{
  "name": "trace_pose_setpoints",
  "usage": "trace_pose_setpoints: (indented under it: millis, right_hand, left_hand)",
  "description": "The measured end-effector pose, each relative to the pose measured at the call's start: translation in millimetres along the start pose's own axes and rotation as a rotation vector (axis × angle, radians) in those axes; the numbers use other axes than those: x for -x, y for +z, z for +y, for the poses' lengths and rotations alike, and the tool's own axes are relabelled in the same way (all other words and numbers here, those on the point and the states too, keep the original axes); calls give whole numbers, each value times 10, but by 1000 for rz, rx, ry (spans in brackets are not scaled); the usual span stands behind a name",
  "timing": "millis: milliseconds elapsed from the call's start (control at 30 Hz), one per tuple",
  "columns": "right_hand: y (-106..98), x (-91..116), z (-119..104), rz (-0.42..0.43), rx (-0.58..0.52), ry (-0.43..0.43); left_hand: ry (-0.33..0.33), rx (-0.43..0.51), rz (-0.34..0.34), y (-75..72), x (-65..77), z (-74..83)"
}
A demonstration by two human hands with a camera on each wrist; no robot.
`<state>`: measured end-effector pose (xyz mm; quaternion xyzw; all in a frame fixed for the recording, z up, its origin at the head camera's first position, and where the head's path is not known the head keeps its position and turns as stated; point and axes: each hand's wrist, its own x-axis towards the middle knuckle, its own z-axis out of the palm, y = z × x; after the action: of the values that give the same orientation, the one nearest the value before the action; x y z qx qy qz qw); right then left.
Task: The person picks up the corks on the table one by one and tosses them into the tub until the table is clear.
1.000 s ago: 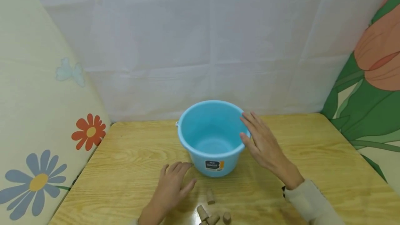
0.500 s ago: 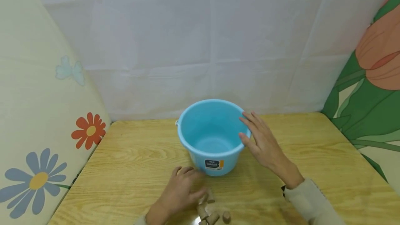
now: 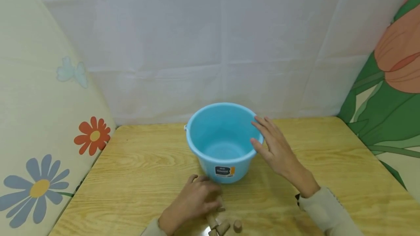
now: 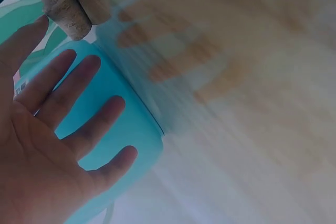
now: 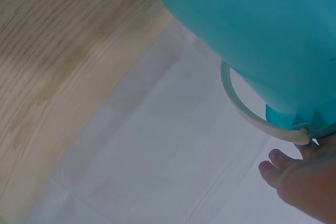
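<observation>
A light blue bucket [image 3: 224,152] stands upright on the table, its inside bare in the head view. My right hand [image 3: 279,148] rests on its right rim, thumb and some fingertips over the edge, fingers fairly straight. The right wrist view catches its fingertips beside the pale handle [image 5: 257,121]. In front of the bucket, my left hand [image 3: 195,199] hovers at several tapered corks [image 3: 224,227], partly hiding them. The left wrist view shows its fingers spread, with a cork [image 4: 62,9] by the thumb and index fingertips; I cannot tell whether they touch it.
The wood-grain table [image 3: 147,156] ends at a white cloth backdrop [image 3: 164,46]. A flower-printed panel [image 3: 39,101] flanks the left side, and another printed panel [image 3: 393,101] the right. A single cork [image 3: 237,225] sits slightly apart from the others.
My left hand has moved right, from beside the bucket's base to over the corks. My right hand and the bucket have stayed in place.
</observation>
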<state>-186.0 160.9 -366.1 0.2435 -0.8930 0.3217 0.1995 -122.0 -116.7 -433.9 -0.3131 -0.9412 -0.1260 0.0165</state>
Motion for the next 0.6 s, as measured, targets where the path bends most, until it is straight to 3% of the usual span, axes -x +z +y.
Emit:
trace_pose_setpoints:
  millis: [400,600]
  right_hand:
    - [-1,-2,-4,7,-11,5]
    - [4,4,0,-1,-11,12]
  left_hand:
    - [14,-36,-74,-49,-27,31]
    - [7,-46,-76,-61,-3,11]
